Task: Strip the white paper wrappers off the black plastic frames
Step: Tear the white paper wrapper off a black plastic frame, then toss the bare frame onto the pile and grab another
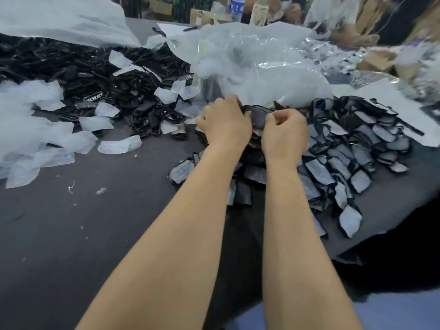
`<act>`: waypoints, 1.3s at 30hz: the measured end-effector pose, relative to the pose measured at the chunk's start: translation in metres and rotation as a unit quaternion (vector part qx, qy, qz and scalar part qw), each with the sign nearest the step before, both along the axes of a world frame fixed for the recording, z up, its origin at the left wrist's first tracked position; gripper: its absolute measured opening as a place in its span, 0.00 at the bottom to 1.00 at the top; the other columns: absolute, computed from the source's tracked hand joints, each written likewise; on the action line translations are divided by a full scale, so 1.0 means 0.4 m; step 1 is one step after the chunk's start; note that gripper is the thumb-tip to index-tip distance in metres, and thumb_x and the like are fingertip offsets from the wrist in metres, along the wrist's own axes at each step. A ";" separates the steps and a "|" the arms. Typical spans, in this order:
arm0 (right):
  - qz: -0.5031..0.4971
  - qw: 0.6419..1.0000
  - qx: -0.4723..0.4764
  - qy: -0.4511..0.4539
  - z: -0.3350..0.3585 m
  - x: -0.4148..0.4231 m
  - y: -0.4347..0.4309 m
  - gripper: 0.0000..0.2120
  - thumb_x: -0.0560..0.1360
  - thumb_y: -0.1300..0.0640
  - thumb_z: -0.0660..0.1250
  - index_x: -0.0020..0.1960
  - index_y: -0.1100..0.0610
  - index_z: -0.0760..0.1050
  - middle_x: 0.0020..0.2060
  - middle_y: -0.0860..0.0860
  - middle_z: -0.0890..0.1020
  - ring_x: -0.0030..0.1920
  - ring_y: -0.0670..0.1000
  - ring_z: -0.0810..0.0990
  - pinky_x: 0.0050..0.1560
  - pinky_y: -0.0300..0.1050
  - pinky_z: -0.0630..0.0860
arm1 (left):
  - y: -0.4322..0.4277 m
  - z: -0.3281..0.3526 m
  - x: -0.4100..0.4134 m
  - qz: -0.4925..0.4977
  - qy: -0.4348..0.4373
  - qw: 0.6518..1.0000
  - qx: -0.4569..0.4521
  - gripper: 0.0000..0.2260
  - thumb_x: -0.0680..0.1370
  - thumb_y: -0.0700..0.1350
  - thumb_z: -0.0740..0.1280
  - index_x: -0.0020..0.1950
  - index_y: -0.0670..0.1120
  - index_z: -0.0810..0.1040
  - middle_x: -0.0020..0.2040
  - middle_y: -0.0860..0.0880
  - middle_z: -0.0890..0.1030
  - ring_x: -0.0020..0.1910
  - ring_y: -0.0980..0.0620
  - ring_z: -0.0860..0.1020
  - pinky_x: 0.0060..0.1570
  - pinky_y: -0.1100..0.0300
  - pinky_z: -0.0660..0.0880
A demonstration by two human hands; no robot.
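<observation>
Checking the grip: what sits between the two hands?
In the head view, one black frame bridges the gap, held at its ends by the left hand and the right hand.

Even, cool indoor light; soft image.
Glare on clear plastic bags (262, 67); top-right corner smeared, edges bent by wide-angle lens, shadows faint.

A dark grey table (71, 234) is spread across the whole view, and a ragged-edged dark cloth (381, 222) is draped over its right side. Crumpled clear plastic bags (257, 67) are heaped at the far middle, and a large white sheet (59, 17) is piled at the far left. Behind them, cardboard boxes (162, 7) and a blue-labelled bottle (237, 5) are seen blurred, and everything is lit by cool, even light.
</observation>
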State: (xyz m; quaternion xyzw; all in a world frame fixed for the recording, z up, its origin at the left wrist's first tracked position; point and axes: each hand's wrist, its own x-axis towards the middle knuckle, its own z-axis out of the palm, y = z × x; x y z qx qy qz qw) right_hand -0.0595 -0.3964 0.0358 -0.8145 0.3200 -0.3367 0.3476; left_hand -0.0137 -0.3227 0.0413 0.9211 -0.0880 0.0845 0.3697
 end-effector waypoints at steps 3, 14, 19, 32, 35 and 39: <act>-0.035 0.998 -0.015 0.041 -0.009 0.010 0.000 0.09 0.78 0.52 0.62 0.54 0.52 0.78 0.54 0.51 0.81 0.61 0.56 0.73 0.63 0.51 0.63 | -0.010 -0.006 0.017 0.006 -0.009 0.999 0.030 0.15 0.79 0.55 0.63 0.61 0.48 0.74 0.61 0.47 0.76 0.64 0.43 0.70 0.60 0.48 0.63; -0.014 0.998 -0.054 -0.038 0.045 0.025 0.092 0.09 0.76 0.55 0.62 0.55 0.51 0.77 0.53 0.51 0.78 0.59 0.54 0.71 0.56 0.46 0.62 | 0.076 0.043 0.029 -0.021 0.034 0.969 -0.244 0.13 0.77 0.50 0.66 0.58 0.45 0.75 0.55 0.48 0.78 0.57 0.48 0.76 0.60 0.52 0.72; 0.151 0.984 -0.035 -0.083 0.059 0.072 0.298 0.07 0.76 0.58 0.62 0.51 0.55 0.77 0.49 0.52 0.81 0.53 0.53 0.77 0.57 0.49 0.72 | 0.276 0.056 0.038 0.050 -0.026 0.942 -0.332 0.03 0.78 0.44 0.64 0.49 0.46 0.75 0.43 0.53 0.77 0.45 0.55 0.76 0.42 0.67 0.71; 0.402 0.909 -0.069 0.090 -0.036 0.256 0.738 0.17 0.77 0.65 0.54 0.61 0.63 0.76 0.62 0.58 0.75 0.63 0.58 0.73 0.61 0.48 0.70 | 0.751 -0.007 0.113 0.251 -0.009 0.855 -0.453 0.06 0.79 0.38 0.57 0.51 0.45 0.73 0.44 0.52 0.75 0.55 0.47 0.78 0.58 0.52 0.76; 0.388 0.914 -0.077 0.091 -0.031 0.318 0.746 0.19 0.77 0.67 0.54 0.65 0.63 0.72 0.65 0.58 0.71 0.66 0.58 0.69 0.66 0.51 0.67 | 0.746 0.012 0.154 0.235 -0.006 0.848 -0.476 0.07 0.79 0.37 0.57 0.51 0.45 0.72 0.43 0.53 0.74 0.56 0.47 0.78 0.60 0.50 0.75; 0.371 0.922 -0.063 0.089 -0.029 0.404 0.760 0.22 0.76 0.66 0.56 0.70 0.59 0.67 0.67 0.56 0.71 0.69 0.56 0.67 0.66 0.49 0.68 | 0.728 0.033 0.213 0.213 -0.002 0.841 -0.497 0.08 0.78 0.36 0.56 0.52 0.45 0.71 0.47 0.51 0.75 0.58 0.47 0.77 0.62 0.49 0.74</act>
